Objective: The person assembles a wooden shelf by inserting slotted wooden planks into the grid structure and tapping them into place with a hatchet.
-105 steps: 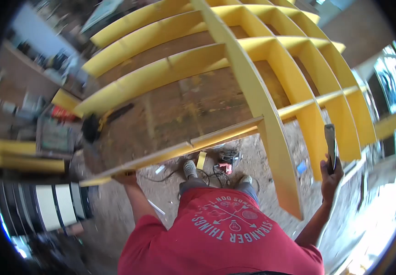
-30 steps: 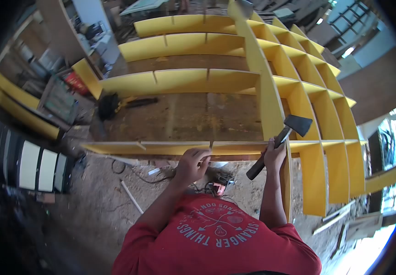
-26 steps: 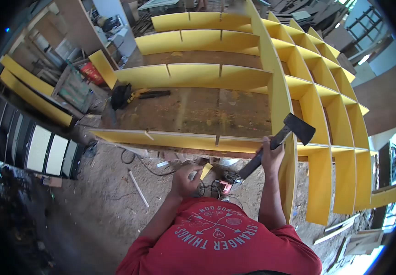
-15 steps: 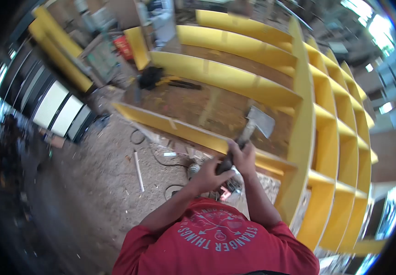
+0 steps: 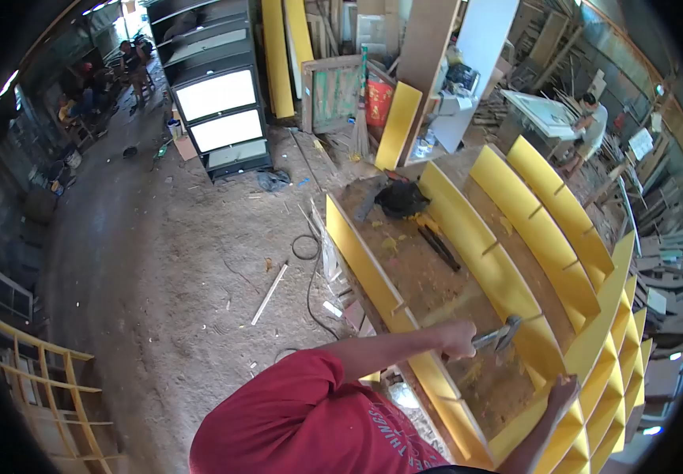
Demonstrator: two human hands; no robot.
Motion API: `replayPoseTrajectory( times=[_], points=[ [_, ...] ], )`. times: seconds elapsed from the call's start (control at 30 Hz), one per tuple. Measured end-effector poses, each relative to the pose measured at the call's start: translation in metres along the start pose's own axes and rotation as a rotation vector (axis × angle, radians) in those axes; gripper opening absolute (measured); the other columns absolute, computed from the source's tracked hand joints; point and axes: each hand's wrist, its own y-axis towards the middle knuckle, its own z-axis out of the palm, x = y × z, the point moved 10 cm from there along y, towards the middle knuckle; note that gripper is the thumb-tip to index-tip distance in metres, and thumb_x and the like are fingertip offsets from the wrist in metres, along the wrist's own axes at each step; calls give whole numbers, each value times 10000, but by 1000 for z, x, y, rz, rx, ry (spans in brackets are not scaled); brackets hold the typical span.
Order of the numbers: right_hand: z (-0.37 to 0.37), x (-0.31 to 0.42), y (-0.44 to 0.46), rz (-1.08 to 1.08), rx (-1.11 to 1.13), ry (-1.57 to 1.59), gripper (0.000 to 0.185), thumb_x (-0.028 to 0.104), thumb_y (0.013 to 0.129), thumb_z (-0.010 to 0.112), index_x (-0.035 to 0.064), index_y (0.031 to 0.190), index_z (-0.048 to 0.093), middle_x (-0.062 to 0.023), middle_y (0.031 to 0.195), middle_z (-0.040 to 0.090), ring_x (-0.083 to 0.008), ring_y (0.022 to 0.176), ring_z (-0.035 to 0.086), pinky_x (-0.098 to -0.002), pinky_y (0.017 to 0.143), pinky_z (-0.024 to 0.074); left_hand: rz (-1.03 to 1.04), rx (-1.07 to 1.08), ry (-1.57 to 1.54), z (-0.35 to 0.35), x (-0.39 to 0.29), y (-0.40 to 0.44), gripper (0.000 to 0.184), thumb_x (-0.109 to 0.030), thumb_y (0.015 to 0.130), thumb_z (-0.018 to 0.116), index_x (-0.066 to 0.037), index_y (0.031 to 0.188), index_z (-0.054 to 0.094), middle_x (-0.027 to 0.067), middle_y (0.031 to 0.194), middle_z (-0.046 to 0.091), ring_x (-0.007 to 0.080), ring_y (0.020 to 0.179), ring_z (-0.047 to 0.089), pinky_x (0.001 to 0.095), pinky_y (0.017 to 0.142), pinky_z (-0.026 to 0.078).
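Note:
My left hand (image 5: pixel 457 340) is closed around the handle of a hammer (image 5: pixel 507 332). Its metal head points right, over the brown base panel of a large yellow shelf frame. My right hand (image 5: pixel 564 391) is closed, with its fingers curled, at the long yellow cross board (image 5: pixel 602 324) of that frame; what it holds, if anything, is hidden. Curved yellow boards (image 5: pixel 499 261) stand on edge across the panel, beyond the hammer. Nearer to me runs a straight yellow side board (image 5: pixel 373 268), passing under my left forearm.
A black bundle (image 5: pixel 401 197) and dark strips (image 5: pixel 439 248) lie on the panel. A cable (image 5: pixel 308 276) and white stick (image 5: pixel 270 292) lie on the dirt floor. Behind stand a dark cabinet (image 5: pixel 215 95) and broom (image 5: pixel 360 130). Another person (image 5: pixel 590 130) is at the back right.
Both hands were together on the hammer's handle; now only my left hand holds it, and my right hand has moved apart to the cross board. My view has turned left.

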Motion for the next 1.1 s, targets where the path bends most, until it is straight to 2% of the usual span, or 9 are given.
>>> replayPoseTrajectory(
  times=[0.07, 0.1, 0.13, 0.27, 0.4, 0.6, 0.9, 1.0, 1.1],
  points=[
    [9, -9, 23, -129, -36, -300, 436, 132, 845, 707, -33, 1245, 662, -292, 1414, 623, -427, 1522, 403, -578, 1321, 155, -37, -45, 50, 10, 29, 29, 320, -265, 825, 725, 42, 897, 781, 246, 850, 769, 369, 854, 786, 480, 817, 607],
    [39, -32, 40, -213, -45, -507, 499, 133, 862, 659, -41, 1328, 629, -261, 1606, 478, -420, 1622, 219, -603, 1341, -10, -43, -75, 63, 15, 43, 39, 334, -266, 819, 718, 49, 906, 783, 261, 862, 767, 384, 861, 783, 488, 821, 605],
    [33, -20, 37, -138, 173, -728, 519, 221, 910, 634, 53, 1401, 621, -193, 1716, 349, -425, 1647, 105, -644, 1325, -44, -52, -98, 75, 20, 56, 47, 348, -268, 813, 710, 56, 915, 784, 276, 874, 764, 400, 867, 779, 495, 826, 602],
    [49, -4, 45, -113, 319, -975, 519, 336, 959, 610, 223, 1465, 626, -151, 1754, 290, -445, 1645, 81, -681, 1308, -47, -153, -101, -92, 20, 82, 43, 384, -261, 795, 688, 77, 950, 782, 316, 913, 752, 440, 895, 767, 517, 844, 593],
    [125, -68, 84, -185, 208, -901, 436, 265, 1013, 550, 208, 1430, 663, -113, 1694, 429, -370, 1641, 194, -682, 1308, 18, -158, -109, -59, 18, 79, 44, 388, -248, 799, 663, 84, 965, 778, 328, 952, 748, 452, 931, 763, 522, 852, 588],
    [152, -91, 108, -108, 396, -833, 359, 189, 990, 594, 164, 1323, 728, -81, 1570, 583, -262, 1591, 354, -662, 1308, 114, -166, -104, 8, 19, 78, 50, 376, -219, 809, 636, 72, 998, 782, 326, 1000, 751, 455, 965, 760, 519, 852, 588],
    [164, -116, 126, -271, 329, -890, 517, 306, 856, 778, 144, 1341, 699, -131, 1585, 561, -258, 1585, 365, -651, 1308, 131, -154, -91, -64, 21, 75, 47, 381, -226, 793, 626, 97, 937, 767, 338, 955, 743, 468, 949, 755, 532, 876, 581],
    [105, -46, 98, -204, 408, -874, 472, 261, 895, 726, 149, 1352, 693, -116, 1617, 529, -253, 1589, 356, -670, 1303, 126, -159, -102, -56, 22, 81, 51, 378, -228, 788, 633, 88, 943, 771, 335, 960, 745, 466, 953, 756, 528, 876, 581],
    [131, -69, 114, -186, 298, -781, 337, 117, 980, 564, 149, 1251, 762, -103, 1488, 652, -248, 1536, 442, -680, 1294, 145, -172, -115, -57, 22, 81, 51, 368, -232, 790, 637, 73, 940, 778, 329, 954, 747, 461, 951, 758, 526, 878, 582]
  ],
)
